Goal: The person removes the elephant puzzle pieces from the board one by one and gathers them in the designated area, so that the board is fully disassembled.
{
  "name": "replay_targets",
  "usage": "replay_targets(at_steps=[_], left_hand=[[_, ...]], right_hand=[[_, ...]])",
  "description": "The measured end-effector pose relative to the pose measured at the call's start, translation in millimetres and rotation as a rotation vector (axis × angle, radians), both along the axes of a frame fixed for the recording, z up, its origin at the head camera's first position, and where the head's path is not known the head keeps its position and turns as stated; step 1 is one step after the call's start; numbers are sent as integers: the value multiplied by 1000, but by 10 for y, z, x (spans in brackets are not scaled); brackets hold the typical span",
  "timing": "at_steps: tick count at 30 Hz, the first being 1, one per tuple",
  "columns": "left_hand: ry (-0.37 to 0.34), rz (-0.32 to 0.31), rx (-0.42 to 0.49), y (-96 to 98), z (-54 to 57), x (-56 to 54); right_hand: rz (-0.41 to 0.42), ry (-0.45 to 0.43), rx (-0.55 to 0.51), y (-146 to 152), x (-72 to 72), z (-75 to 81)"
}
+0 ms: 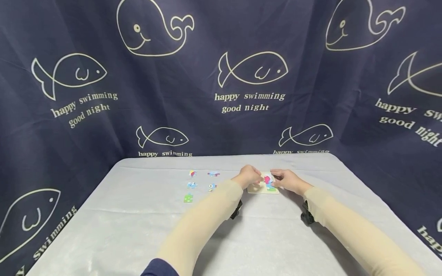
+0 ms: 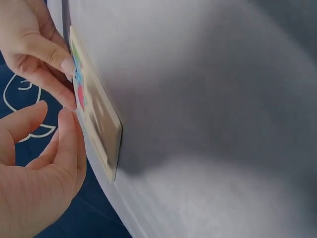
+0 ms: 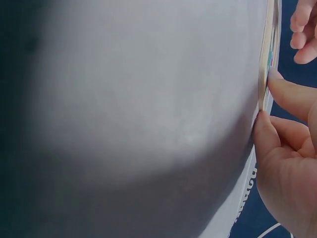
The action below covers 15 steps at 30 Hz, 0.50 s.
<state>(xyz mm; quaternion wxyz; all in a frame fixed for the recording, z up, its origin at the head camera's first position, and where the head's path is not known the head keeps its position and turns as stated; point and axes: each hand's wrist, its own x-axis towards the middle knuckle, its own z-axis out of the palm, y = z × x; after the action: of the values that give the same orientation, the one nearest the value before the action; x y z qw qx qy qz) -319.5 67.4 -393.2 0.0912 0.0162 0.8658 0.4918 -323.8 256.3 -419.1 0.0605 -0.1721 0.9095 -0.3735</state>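
Observation:
A flat pale wooden puzzle board [image 1: 254,189] lies on the table, with red, blue and green puzzle pieces [image 1: 269,183] set in its right part. Its left part is bare wood. My left hand [image 1: 249,176] hovers over that bare side; in the left wrist view its thumb and fingers are apart with nothing between them. At the right edge, my right hand [image 1: 291,181] holds the board, thumb on the coloured pieces and a finger against the edge, as the right wrist view shows. Some of the pieces are hidden behind the fingers.
Several loose puzzle pieces lie left of the board, among them a green one [image 1: 188,198] and a blue one [image 1: 192,185]. My left sleeve [image 1: 203,218] partly covers another. A dark printed curtain [image 1: 193,92] hangs behind the grey-covered table [image 1: 138,230].

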Motion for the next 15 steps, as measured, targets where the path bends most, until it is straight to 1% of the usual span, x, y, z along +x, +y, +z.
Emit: replay_targets(at_steps=[3, 5, 10, 15], left_hand=[[-10, 7, -33, 53, -19, -10], [3, 18, -68, 83, -33, -13], [28, 35, -110, 134, -71, -22], [11, 55, -88, 170, -93, -30]], right_hand=[[-7, -11, -7, 4, 6, 14], [-11, -20, -5, 8, 6, 23], [-17, -32, -6, 10, 0, 34], [-9, -24, -5, 9, -15, 2]])
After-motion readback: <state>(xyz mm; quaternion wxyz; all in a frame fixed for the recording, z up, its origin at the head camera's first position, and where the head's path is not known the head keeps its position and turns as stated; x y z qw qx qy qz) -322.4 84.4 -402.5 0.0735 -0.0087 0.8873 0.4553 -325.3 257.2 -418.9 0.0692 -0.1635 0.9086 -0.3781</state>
